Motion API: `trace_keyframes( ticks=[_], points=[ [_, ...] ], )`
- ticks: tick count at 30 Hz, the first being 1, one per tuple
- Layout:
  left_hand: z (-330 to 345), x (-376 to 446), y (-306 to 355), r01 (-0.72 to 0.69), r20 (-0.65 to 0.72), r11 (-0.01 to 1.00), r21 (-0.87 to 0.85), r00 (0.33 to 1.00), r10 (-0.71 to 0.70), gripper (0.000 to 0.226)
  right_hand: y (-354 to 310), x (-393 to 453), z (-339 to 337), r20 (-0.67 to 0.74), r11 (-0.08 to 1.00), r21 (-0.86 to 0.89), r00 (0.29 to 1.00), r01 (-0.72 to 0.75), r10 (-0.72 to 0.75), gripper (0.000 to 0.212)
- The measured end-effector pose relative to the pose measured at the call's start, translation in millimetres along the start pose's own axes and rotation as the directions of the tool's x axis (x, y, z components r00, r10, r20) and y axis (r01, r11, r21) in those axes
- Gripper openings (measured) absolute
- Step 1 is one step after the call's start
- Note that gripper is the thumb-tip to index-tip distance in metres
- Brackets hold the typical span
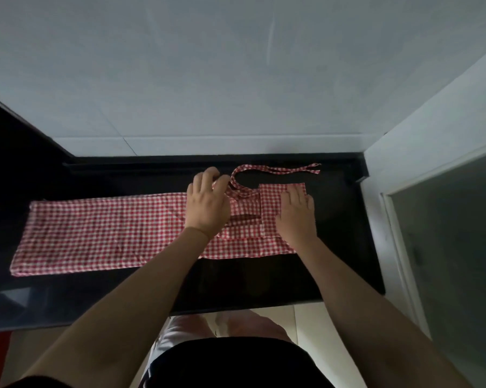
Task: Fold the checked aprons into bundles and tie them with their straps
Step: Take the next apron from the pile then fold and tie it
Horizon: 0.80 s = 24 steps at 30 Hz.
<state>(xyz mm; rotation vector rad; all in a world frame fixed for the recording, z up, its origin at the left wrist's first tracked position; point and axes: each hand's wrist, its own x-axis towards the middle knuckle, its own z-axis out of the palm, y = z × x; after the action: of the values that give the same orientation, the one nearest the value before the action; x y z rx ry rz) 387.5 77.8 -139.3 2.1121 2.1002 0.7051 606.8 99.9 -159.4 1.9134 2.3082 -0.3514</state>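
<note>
A red-and-white checked apron point(104, 231) lies folded into a long strip across the black counter point(264, 281). Its right end is folded back into a smaller panel point(269, 197). The straps point(278, 171) loop and trail toward the back right of the counter. My left hand point(208, 204) rests on the strip near the strap base, fingers curled around the cloth where the strap starts. Lying flat, my right hand point(296, 217) presses the folded panel with fingers spread.
A white tiled wall point(236, 79) rises behind the counter. A white wall and a glass door frame point(398, 219) close off the right side. The counter's front edge point(236, 306) runs just before my body. Light floor tiles show below.
</note>
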Motion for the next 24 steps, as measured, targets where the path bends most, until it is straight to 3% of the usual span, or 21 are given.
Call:
trace_keyframes(
  ticks=[1,3,5,6,10,13,17,21,24],
  points=[
    [-4,3,-1,0.06,-0.019,0.998,-0.009,0.998,-0.06,0.026,-9,1,-3,-0.047,1.0,0.03,0.999,-0.004,0.005,0.049],
    [-15,8,-1,0.218,0.145,0.976,-0.02,0.966,-0.213,0.017,-28,5,-9,-0.148,0.994,0.093,0.988,0.057,-0.043,0.035],
    [-23,12,-3,0.37,0.423,0.926,0.07,0.83,-0.364,0.024,-48,11,-15,-0.21,0.971,0.184,0.972,0.15,-0.111,0.017],
    [-25,13,-5,0.375,0.516,0.916,0.14,0.762,-0.391,0.03,-58,13,-18,-0.216,0.956,0.235,0.969,0.174,-0.123,0.011],
    [-29,10,-14,0.348,0.673,0.914,0.207,0.628,-0.391,0.046,-90,25,-26,-0.074,0.907,0.409,0.994,0.1,-0.076,0.019],
    [-32,9,-21,0.539,0.786,0.841,0.054,0.496,-0.368,0.023,-102,36,-25,0.131,0.902,0.431,0.99,-0.018,-0.043,0.036],
    [-32,0,-35,0.712,0.803,0.695,-0.099,0.47,-0.367,0.02,-106,41,-15,0.182,0.932,0.357,0.983,-0.06,-0.007,0.041],
    [-35,-9,-44,0.785,0.807,0.588,-0.194,0.468,-0.359,0.021,-105,40,-18,0.178,0.925,0.381,0.982,-0.01,-0.062,0.015],
    [-36,-12,-52,0.824,0.808,0.508,-0.251,0.467,-0.358,0.025,-103,40,-25,0.183,0.909,0.417,0.978,0.011,-0.096,0.01]
  ],
)
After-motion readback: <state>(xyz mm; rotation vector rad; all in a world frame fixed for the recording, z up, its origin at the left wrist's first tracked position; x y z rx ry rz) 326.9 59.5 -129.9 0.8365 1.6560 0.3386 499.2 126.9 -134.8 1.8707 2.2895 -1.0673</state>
